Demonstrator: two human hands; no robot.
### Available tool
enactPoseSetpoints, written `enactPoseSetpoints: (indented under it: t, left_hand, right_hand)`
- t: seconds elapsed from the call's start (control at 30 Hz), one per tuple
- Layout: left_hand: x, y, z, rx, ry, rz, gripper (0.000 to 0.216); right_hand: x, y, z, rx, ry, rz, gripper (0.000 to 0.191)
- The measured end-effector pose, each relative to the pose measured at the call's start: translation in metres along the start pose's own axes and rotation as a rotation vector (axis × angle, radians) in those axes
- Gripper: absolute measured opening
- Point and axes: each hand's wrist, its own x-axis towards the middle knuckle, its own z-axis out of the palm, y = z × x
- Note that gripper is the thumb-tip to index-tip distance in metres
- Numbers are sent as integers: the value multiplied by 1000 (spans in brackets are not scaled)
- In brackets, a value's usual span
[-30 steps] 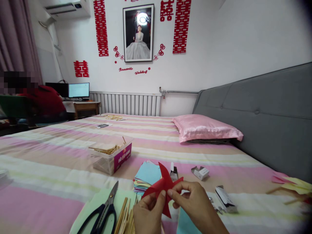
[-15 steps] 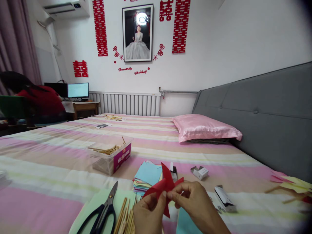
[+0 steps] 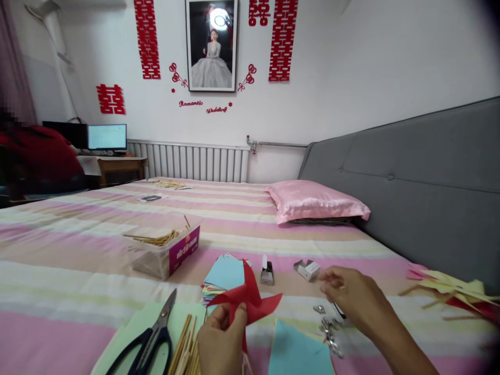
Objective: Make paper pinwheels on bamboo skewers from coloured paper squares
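Note:
My left hand [image 3: 222,336] is closed, pinching a red paper pinwheel [image 3: 252,299] near its middle between thumb and fingers. The pinwheel's folded blades spread out above the hand. To the right, my right hand [image 3: 347,291] hovers with loosely bent fingers and nothing visible in them, close beside a small white opened box [image 3: 307,270]. Small shiny metal pieces [image 3: 331,333] lie on the sheet below it. A second small box [image 3: 267,272], with dark contents, stands behind the pinwheel. Blue paper squares [image 3: 299,349] lie between my hands.
Scissors [image 3: 150,338] and wooden sticks [image 3: 185,344] lie left of my left hand on green paper [image 3: 125,328]. Behind are a stack of coloured paper [image 3: 224,273] and a clear tub [image 3: 164,250] of sticks. Finished-looking pinwheels [image 3: 457,289] lie far right. A person [image 3: 39,156] sits back left.
My right hand has let go of the red pinwheel and moved right, towards the small white box. My left hand still holds the pinwheel. The view has shifted slightly right and down.

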Motion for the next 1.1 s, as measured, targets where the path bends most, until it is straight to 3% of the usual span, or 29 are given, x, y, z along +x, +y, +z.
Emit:
enactPoseSetpoints:
  t: [0.2, 0.5, 0.83, 1.1]
  left_hand:
    - [-3, 5, 2, 23, -32, -11, 13]
    - [-7, 9, 5, -33, -94, -54, 16]
    - [-5, 3, 6, -166, -125, -146, 18]
    - [-5, 2, 7, -173, -135, -154, 17]
  right_hand:
    - [14, 22, 27, -291, -64, 91, 26]
    - [21, 27, 59, -459, -234, 44, 11]
    - [27, 34, 74, -587, -200, 60, 15]
    - [27, 30, 74, -490, -171, -44, 14]
